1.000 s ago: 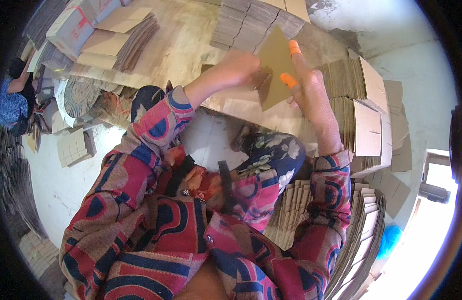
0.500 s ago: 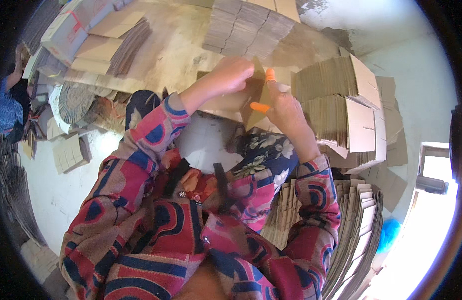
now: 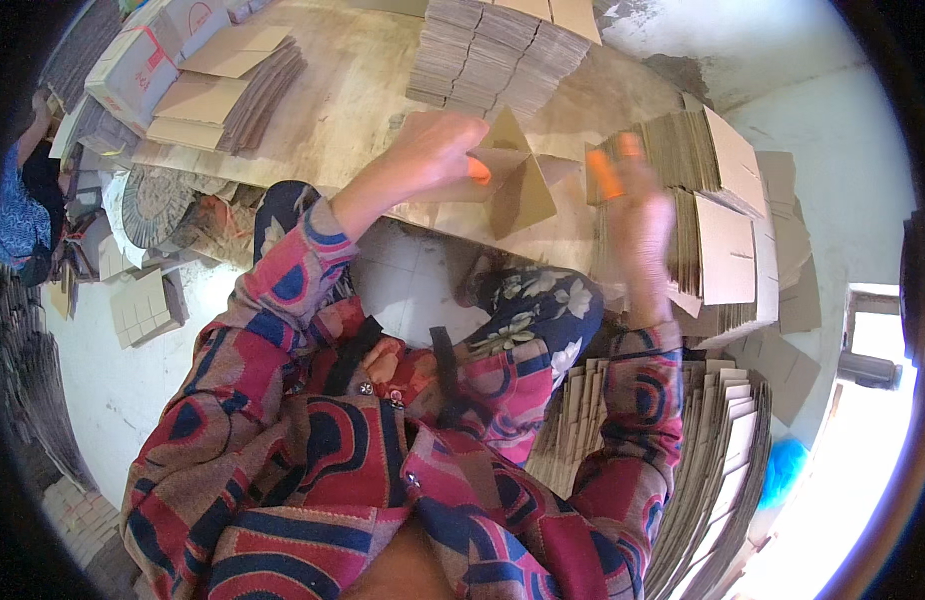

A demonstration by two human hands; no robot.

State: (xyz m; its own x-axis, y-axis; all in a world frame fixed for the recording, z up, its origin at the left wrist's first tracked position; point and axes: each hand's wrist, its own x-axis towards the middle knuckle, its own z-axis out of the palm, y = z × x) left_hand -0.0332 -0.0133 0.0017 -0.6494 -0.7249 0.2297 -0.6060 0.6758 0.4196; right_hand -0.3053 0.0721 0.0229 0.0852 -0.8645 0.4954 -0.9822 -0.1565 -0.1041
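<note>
My left hand (image 3: 435,152) is closed on a cardboard divider (image 3: 528,200), thin brown pieces set crosswise with a pointed corner standing up. An orange finger cover shows on that hand beside the cardboard. The divider is above the near edge of the wooden table (image 3: 353,110). My right hand (image 3: 638,215) is apart from it, at the left side of the stacked cardboard pieces (image 3: 658,160). Orange covers sit on its thumb and a finger. Motion blur smears this hand, so I cannot tell whether it grips a piece.
A large stack of grey-brown cardboard (image 3: 493,55) stands at the table's far side. More cardboard (image 3: 228,95) and a white carton (image 3: 133,65) are at the far left. Bundled sheets (image 3: 703,450) stand at my lower right. Another person's blue patterned clothing (image 3: 23,210) shows at the left edge.
My right hand has let go of the divider and moved right to the stacked cardboard. My left hand has shifted slightly left, still gripping the divider.
</note>
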